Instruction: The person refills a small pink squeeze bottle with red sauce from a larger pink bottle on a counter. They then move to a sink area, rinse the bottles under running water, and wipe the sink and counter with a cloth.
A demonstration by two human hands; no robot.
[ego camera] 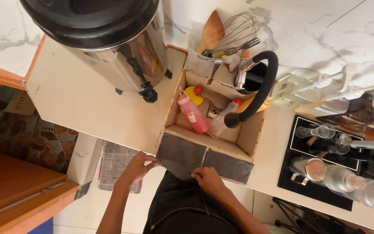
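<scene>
Left hand (pixel 138 166) pinches the left edge of the dark grey cloth (pixel 180 155), fingers curled round it. Right hand (pixel 208 178) grips the same cloth's lower edge, knuckles up. The cloth hangs over the front wall of the shallow wooden sink box (pixel 249 134), beside a second grey cloth (pixel 230 165). Inside the box lies a red squeeze bottle (pixel 192 114); above arches a black faucet hose (pixel 262 86). Far left stands a steel urn (pixel 117 43).

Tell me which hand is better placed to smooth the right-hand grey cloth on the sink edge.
Probably the right hand: it rests beside that grey cloth, while the left hand grips the other cloth's far corner.
</scene>
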